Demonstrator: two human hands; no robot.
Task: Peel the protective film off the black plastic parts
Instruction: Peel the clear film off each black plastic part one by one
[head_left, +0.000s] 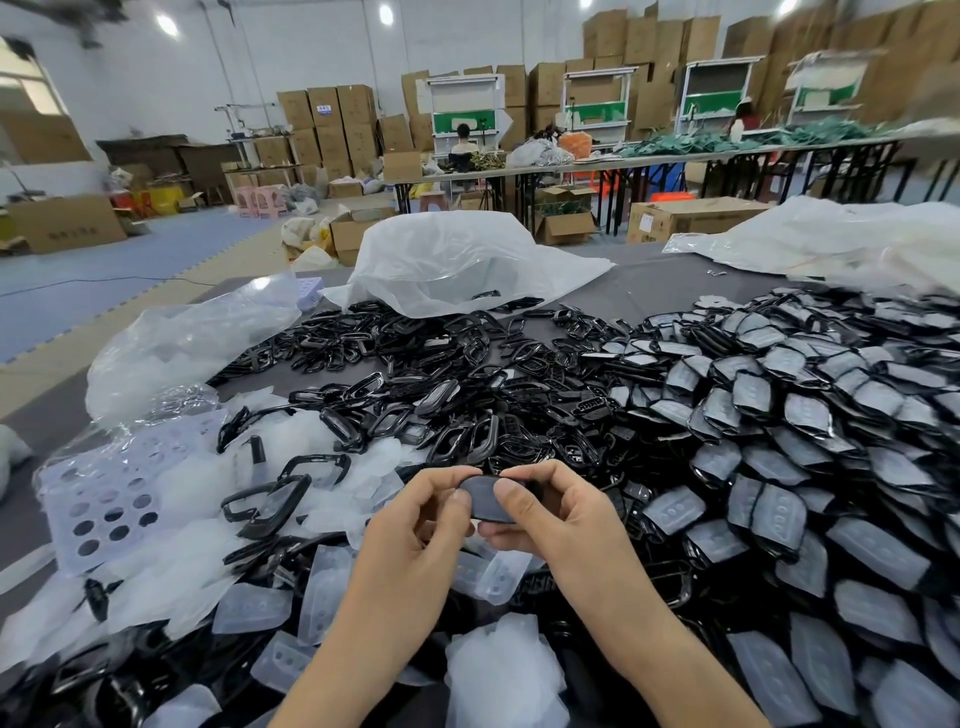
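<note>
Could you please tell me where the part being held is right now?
Head view, low centre: the part is pinched between the left hand and right hand, above loose films.

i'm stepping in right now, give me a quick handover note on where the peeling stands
Left hand: pinches the left end of one black part.
Right hand: pinches its right end, thumb on top. The part looks greyish, so probably still covered.
Done: bare black frames are heaped mid-table, and peeled films are piled to the left and near the person.
Left: the big heap of film-covered parts on the right, plus the one in hand.
</note>
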